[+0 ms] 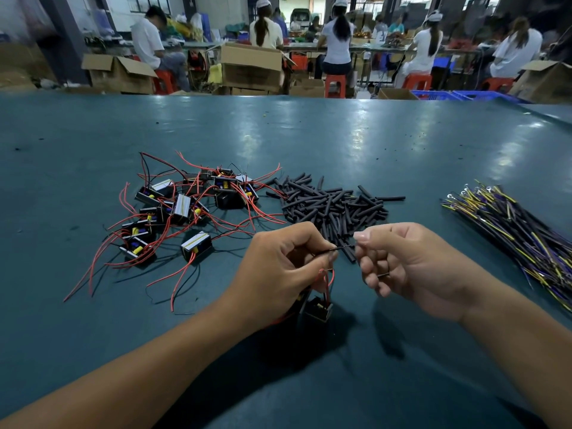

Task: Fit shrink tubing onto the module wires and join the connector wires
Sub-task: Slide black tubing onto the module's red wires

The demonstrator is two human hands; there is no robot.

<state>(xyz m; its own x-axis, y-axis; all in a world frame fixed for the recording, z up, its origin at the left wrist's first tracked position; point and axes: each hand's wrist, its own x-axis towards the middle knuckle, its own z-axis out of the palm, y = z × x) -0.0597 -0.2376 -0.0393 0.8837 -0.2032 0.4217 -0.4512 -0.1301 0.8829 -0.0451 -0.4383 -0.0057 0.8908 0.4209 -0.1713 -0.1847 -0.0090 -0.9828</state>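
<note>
The dark green table (pixel 309 134) fills most of the view, and the heap of black shrink tubing pieces (pixel 334 205) near its middle serves as the landmark. Left of that heap lies a tangled pile of small black modules (pixel 185 209) with red and black leads sprawling outward. Well to the right of the heap lies a long bundle of connector wires (pixel 510 230), black with yellow and purple, with ring terminals at its far end. Beyond the table, people sit on red stools among cardboard boxes (pixel 247 66).

Just in front of the heap, on its near side, both hands work close together above the table. The left hand (pixel 278 274) is curled: its thumb and forefinger pinch a thin black wire (pixel 342 247) that runs from those fingertips toward the right hand, crossing the small gap between the two hands. Beneath the left palm hangs one module (pixel 317 308), its red leads (pixel 328 278) looping up into the lower fingers of that hand. The right hand (pixel 411 267) is also curled, thumb and forefinger closed on the far end of the same black wire, right at the fingertips. A second thin dark strand pokes out between the lower right fingers. Whether a tubing piece sits on the wire cannot be told.
</note>
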